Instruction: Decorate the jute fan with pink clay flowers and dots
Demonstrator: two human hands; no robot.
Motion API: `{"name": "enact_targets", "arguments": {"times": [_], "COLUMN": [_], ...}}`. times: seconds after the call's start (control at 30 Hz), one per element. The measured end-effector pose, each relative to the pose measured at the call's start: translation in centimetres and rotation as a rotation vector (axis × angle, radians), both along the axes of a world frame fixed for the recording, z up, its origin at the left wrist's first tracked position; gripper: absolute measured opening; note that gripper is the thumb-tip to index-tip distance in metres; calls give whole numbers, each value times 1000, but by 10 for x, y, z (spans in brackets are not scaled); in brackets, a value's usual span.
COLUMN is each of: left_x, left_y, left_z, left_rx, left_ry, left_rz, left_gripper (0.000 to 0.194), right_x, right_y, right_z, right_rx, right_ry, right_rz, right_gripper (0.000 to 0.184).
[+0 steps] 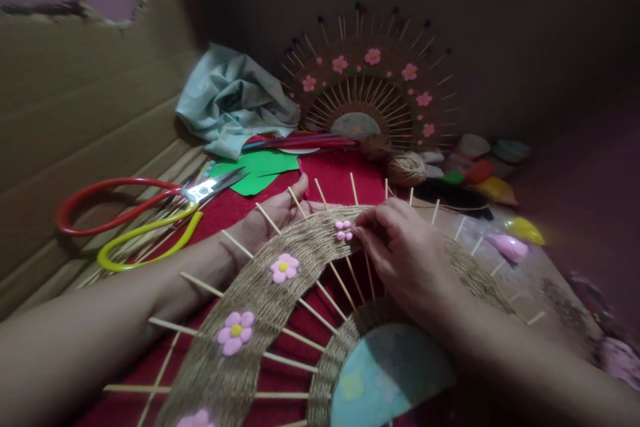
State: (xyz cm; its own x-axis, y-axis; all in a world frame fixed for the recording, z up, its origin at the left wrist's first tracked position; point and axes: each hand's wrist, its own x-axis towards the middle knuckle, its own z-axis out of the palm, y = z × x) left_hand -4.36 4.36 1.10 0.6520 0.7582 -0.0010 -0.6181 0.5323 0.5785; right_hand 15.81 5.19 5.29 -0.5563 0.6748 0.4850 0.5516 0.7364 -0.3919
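A half-round fan [220, 373] of twine woven over thin sticks lies in front of me. Pink clay flowers with yellow centres [236, 331] sit on its outer band. Several small pink petals [343, 229] form a cluster higher up, without a yellow centre. At their right edge, my right hand [405, 247] has thumb and fingers pinched together; what they hold, if anything, is hidden. My left hand [285, 210] lies behind the band, touching it from below, fingers stretched out and partly covered. A pale blue half-disc [385, 373] fills the fan's inner part.
Scissors [200, 191] with red and yellow handles lie left, beside green paper [263, 170]. A crumpled blue cloth [235, 100] and a finished flowered fan [373, 57] are behind. Twine balls [407, 168] and bagged coloured clay [507, 247] sit right. Cardboard [90, 93] borders the left.
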Motion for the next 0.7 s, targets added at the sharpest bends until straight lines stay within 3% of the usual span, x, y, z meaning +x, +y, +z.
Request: {"name": "enact_targets", "arguments": {"times": [0.1,0.4,0.7], "left_x": [-2,-4,0], "left_y": [0,-1,-2], "left_z": [0,1,4], "left_rx": [-78,-186,-153], "left_ry": [-47,-126,-190], "left_rz": [-74,-81,-112], "left_gripper": [84,82,82], "right_x": [0,1,4], "right_y": [0,4,5], "right_z": [-1,-5,-1], "right_rx": [-3,55,-67], "right_ry": [-6,13,76], "right_rz": [-4,61,105], "right_gripper": [8,13,15]}}
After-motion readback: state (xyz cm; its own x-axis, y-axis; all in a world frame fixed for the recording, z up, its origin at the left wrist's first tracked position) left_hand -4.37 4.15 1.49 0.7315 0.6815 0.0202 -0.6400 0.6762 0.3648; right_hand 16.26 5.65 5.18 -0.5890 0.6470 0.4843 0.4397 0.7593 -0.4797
